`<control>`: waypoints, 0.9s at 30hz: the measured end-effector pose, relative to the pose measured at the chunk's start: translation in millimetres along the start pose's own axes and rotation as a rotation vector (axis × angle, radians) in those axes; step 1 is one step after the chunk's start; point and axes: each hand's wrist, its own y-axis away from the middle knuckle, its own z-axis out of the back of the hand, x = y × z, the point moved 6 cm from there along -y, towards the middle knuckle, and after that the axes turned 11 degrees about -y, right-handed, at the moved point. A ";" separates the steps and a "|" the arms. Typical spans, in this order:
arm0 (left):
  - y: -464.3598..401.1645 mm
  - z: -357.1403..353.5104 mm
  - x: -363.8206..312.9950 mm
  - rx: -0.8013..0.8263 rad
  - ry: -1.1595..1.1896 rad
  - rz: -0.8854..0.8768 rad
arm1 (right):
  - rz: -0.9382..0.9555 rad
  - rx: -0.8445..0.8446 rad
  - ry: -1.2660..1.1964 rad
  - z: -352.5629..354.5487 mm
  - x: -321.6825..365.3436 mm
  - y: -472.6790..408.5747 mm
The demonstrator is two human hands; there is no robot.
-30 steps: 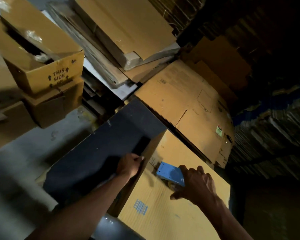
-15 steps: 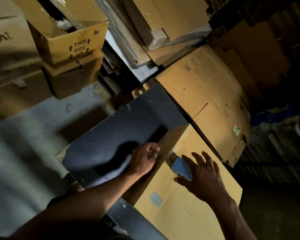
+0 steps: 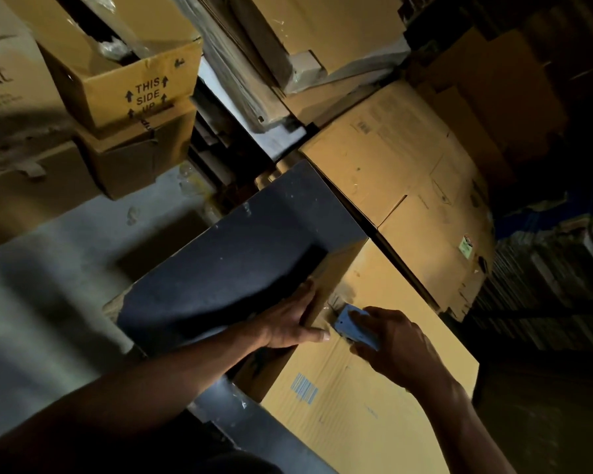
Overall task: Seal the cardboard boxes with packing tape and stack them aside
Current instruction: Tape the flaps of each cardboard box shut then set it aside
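Gripping the blue tape dispenser (image 3: 355, 326), the right hand (image 3: 396, 340) points it toward the box (image 3: 374, 405) corner.

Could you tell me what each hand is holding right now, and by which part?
The right hand grips the blue tape dispenser by its near end; the left hand presses the box at its edge.
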 end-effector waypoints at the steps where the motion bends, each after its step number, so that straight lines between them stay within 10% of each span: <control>1: 0.8 3.6 -9.1 -0.062 -0.025 -0.044 | 0.006 0.000 0.005 -2.1 -2.3 -0.4; 6: 11.3 -10.6 -22.9 -0.121 -0.060 -0.186 | 0.061 0.013 0.067 -14.4 -14.5 0.4; 16: 11.6 -13.2 -52.2 -0.133 -0.970 -0.266 | 0.032 0.147 0.126 -15.9 -48.8 17.3; 27: 14.4 -10.9 -60.2 -0.139 -1.054 -0.240 | -0.028 0.099 0.077 -6.1 -111.4 83.6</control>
